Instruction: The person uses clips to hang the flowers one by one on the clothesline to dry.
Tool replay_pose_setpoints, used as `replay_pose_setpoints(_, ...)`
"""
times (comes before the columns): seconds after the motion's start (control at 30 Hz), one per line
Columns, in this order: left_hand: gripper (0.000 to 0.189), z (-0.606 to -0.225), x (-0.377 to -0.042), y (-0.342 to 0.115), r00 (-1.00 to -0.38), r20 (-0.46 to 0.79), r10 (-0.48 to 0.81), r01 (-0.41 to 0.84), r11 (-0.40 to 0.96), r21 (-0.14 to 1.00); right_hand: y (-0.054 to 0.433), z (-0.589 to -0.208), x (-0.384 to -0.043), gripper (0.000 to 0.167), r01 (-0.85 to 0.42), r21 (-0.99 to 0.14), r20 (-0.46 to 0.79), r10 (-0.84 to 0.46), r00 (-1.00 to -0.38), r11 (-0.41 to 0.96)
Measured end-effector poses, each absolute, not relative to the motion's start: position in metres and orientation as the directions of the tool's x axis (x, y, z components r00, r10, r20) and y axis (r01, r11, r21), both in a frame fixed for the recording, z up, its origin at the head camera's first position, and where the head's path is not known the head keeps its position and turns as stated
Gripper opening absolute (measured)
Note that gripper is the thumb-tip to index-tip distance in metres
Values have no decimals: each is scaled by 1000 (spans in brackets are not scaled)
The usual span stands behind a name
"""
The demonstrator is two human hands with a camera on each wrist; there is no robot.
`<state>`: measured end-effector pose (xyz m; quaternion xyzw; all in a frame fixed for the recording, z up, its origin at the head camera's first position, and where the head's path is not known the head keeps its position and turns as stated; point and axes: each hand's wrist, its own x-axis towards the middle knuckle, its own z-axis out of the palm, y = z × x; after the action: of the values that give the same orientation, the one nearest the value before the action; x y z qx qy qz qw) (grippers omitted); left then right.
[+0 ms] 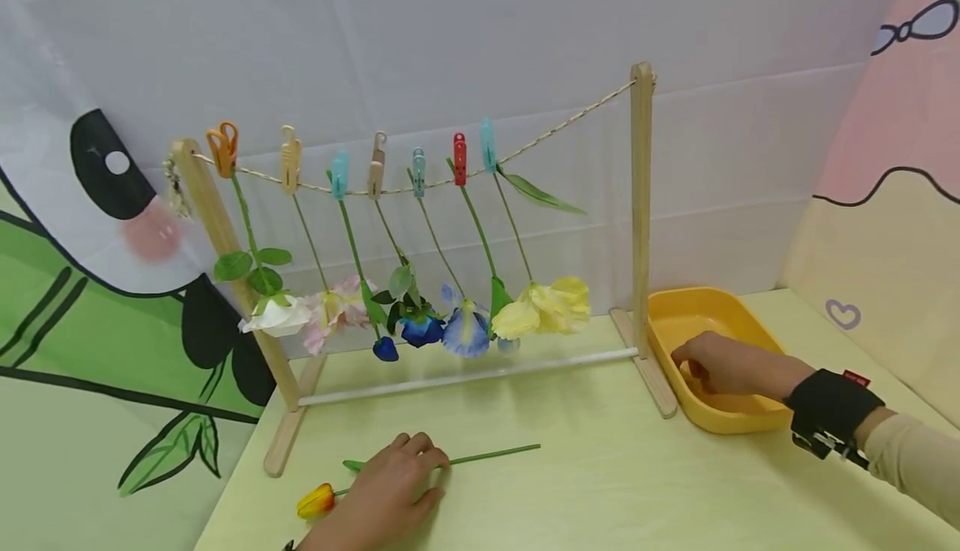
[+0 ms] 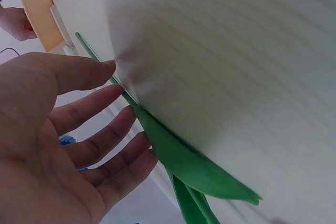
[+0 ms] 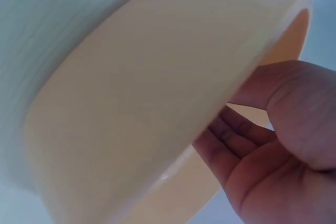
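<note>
A tulip [image 1: 316, 501] with an orange-yellow bloom lies on the table, its green stem pointing right. Over its middle lies my left hand [image 1: 393, 488], with the fingers loosely extended. In the left wrist view, fingertips touch the stem near a long green leaf [image 2: 184, 163], and thumb and forefinger stand apart. My right hand [image 1: 723, 365] reaches down into a yellow plastic basin [image 1: 697, 299] at the right, its fingers bent. The basin's wall hides those fingertips in the right wrist view, so whatever they touch cannot be seen.
Behind the hands stands a wooden frame [image 1: 641, 217] with a rope [image 1: 566, 124]. Several flowers hang upside down from it by coloured clips, among them a white rose [image 1: 277, 316] and a yellow flower [image 1: 558, 305]. A white rod [image 1: 465, 378] joins the frame's feet.
</note>
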<state>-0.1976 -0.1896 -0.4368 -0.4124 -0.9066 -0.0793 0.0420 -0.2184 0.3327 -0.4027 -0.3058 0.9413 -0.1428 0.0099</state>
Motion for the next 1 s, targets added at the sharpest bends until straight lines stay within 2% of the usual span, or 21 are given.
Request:
replay_pose_setpoints(0.2, 18, -436, -198, -183, -653, 127, 747, 757, 638, 139, 331, -406, -212, 23, -488, -274, 40, -497, -867, 829)
replay_pose_setpoints(0.33, 21, -435, -198, -174, -639, 113, 761, 766, 616, 185, 330, -408, -208, 20, -457, -212, 54, -457, -888, 864)
replay_pose_setpoints(0.47, 21, -438, -198, -166, -594, 152, 790, 802, 569, 179, 328, -410, -208, 34, -497, -102, 88, -490, -867, 862)
replay_pose_setpoints(0.57, 18, -441, -198, -160, -556, 176, 813, 831, 534, 156, 327, -410, -211, 38, -567, -79, 115, -558, -822, 820)
replay_pose_setpoints(0.67, 14, -443, -199, -153, -532, 168, 830, 847, 515, 133, 326, -411, -214, 34, -591, -88, 113, -582, -805, 802)
replay_pose_setpoints(0.9, 18, -443, -201, -137, -486, 147, 862, 873, 486, 39, 327, -416, -214, 31, -528, -147, 62, -525, -849, 836)
replay_pose_setpoints(1.0, 17, -439, -203, -129, -483, 159, 861, 874, 483, 40, 328, -417, -214, 27, -521, -182, 72, -517, -853, 834)
